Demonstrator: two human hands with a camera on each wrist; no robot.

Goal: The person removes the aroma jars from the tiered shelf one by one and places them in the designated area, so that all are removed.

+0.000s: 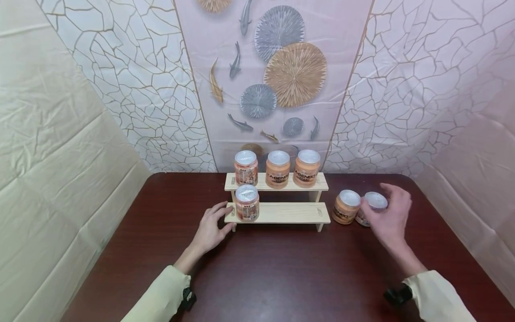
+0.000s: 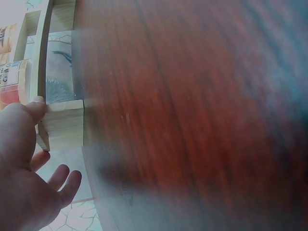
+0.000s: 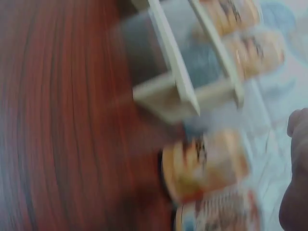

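Note:
A two-tier wooden shelf [image 1: 287,213] stands at the back of the table. My left hand [image 1: 210,227] holds the left end of its lower board, thumb at the front edge; the left wrist view shows the thumb [image 2: 36,109] on the board and the last fingers spread free. One jar [image 1: 247,205] with a clear lid sits on the lower tier beside that hand. My right hand [image 1: 389,217] is over the rightmost jar [image 1: 376,201], thumb and fingers apart around its lid and partly hiding it. An orange jar [image 1: 346,207] stands just left of it.
On the upper tier stand a left jar [image 1: 246,167], a middle jar [image 1: 277,170] and a right jar [image 1: 307,169]. A patterned cloth backdrop [image 1: 257,134] hangs behind the dark red-brown table [image 1: 277,273], with pale cloth [image 1: 474,179] along the right side.

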